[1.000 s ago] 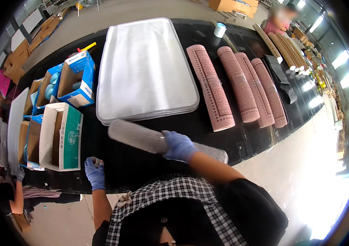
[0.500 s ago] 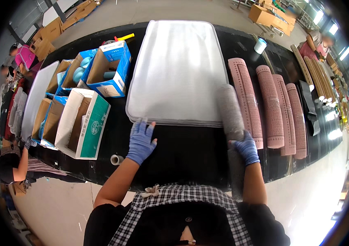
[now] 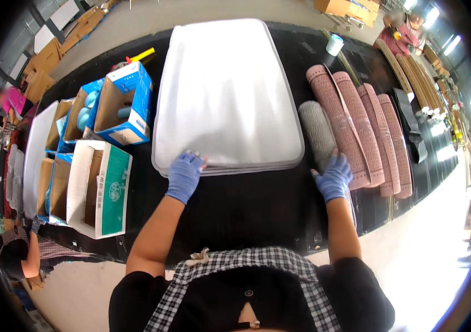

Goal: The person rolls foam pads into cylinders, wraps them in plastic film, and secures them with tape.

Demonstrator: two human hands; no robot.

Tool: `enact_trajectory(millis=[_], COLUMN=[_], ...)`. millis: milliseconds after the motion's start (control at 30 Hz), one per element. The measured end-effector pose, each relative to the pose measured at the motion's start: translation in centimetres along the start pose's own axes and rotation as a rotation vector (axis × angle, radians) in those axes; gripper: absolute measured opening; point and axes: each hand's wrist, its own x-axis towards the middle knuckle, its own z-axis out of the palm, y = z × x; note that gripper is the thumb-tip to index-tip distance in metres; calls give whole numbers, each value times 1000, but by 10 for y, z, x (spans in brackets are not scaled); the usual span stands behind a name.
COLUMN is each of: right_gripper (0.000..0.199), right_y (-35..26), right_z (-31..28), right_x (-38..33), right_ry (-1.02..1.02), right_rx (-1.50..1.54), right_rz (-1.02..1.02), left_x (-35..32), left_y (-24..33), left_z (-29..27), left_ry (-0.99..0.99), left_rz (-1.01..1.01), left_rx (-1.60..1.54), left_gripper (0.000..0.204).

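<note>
At frame right, pink rolls (image 3: 361,131) and a grey roll (image 3: 317,127) looked done; mid-frame, mats (image 3: 227,99) lay flat. The left hand (image 3: 184,177) rested loose; the right hand (image 3: 334,178), I couldn't tell its grip.

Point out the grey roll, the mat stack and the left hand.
Grey roll (image 3: 317,131): head view, its far half.
Mat stack (image 3: 227,97): head view, top mat's middle.
Left hand (image 3: 184,178): head view, gloved back.

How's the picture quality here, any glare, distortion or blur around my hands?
Head view: glare washes out the floor at lower right; head view: fisheye bends the table's far edge; head view: left hand and right hand look fairly sharp; head view: the top mat shines brightest toward its far end.
</note>
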Motion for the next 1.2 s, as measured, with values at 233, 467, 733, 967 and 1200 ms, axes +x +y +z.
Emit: enact_trajectory(millis=[233,467,733,967,1200], right_gripper=[104,24,51,22,32], right_y=[-86,-72,-57,-76,-80], right_z=[-30,18,38,47,39], right_x=[-56,-96,-189,-173,-164], right_ry=[437,234,71,-123,-90], right_rx=[412,487,441,417,469], right_rz=[-866,-1107,-1009,-971,-888], left_x=[26,-104,-163,-141,-132], left_y=[35,88,128,128,110], left_z=[-90,-84,-55,-57,-28], left_ry=[196,-103,94,-236,124], left_rz=[-49,-54,-54,-143,-151], left_rx=[-98,-226,-300,-385,-296], left_gripper=[6,16,31,19,39])
